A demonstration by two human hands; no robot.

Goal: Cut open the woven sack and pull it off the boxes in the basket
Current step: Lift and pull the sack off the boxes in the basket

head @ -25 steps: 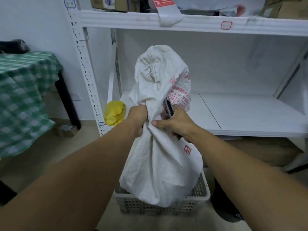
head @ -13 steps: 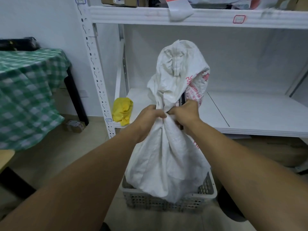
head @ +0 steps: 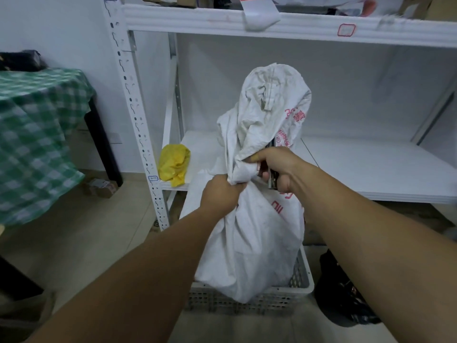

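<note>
I see the white woven sack standing in the grey perforated plastic basket on the floor, in front of the white metal shelf unit. Its lower part bulges over the front rim of the basket, and its upper part stands up, crumpled, with red printing on the right side. The boxes inside I cannot see; the sack covers them.

My left hand is closed into a fist around the gathered neck of the sack, the fingers wrapped in the cloth. My right hand is just beside it, slightly higher, also closed: it grips a fold of the sack with the fingertips and at the same time holds a small cutter with a dark and metallic body against the cloth. I cannot tell if the blade is out.

On the lower shelf, left of the sack, lies a crumpled yellow bag. Further left is a table with a green checked cloth.
</note>
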